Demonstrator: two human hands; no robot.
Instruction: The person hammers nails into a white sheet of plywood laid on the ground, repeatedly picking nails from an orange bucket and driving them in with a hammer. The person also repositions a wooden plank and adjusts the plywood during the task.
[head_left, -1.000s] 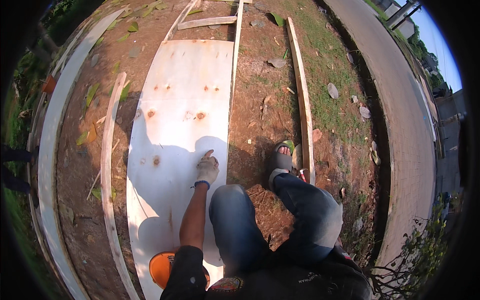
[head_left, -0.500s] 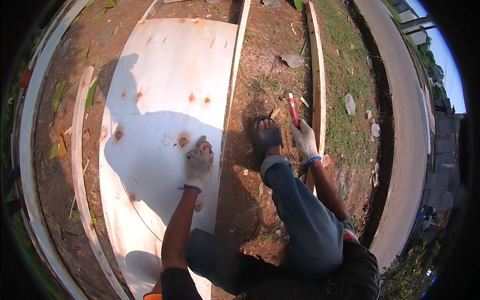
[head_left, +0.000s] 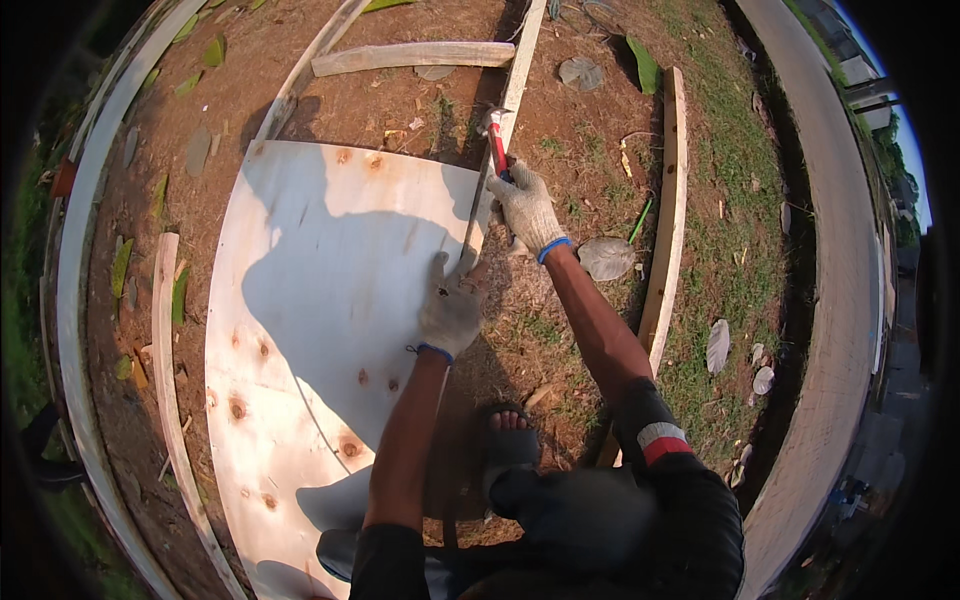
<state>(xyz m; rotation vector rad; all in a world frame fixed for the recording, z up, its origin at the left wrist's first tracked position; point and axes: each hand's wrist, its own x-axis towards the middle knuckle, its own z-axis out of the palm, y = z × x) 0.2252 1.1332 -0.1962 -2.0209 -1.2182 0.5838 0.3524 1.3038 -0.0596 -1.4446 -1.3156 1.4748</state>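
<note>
My right hand (head_left: 527,210), in a pale knit glove, grips a claw hammer (head_left: 497,150) by its red and dark handle. The metal head points away from me, over the long wooden beam (head_left: 520,70). My gloved left hand (head_left: 451,312) rests at the right edge of a large pale plywood sheet (head_left: 290,300). Its fingers are partly curled, and a small dark thing shows among them, too small to name. The sheet lies on the wooden framing, and my shadow falls across it.
A short crosspiece (head_left: 410,56) meets the beam at the far end. Loose timbers lie left (head_left: 168,350) and right (head_left: 665,230) on bare soil with dry leaves. My sandalled foot (head_left: 512,440) stands right of the sheet. Grass, a ditch and a paved path (head_left: 825,250) run along the right.
My view has shifted toward the sheet's far end. Both hands have moved forward along its right edge. The hammer has come up from the ground on the right to the beam.
</note>
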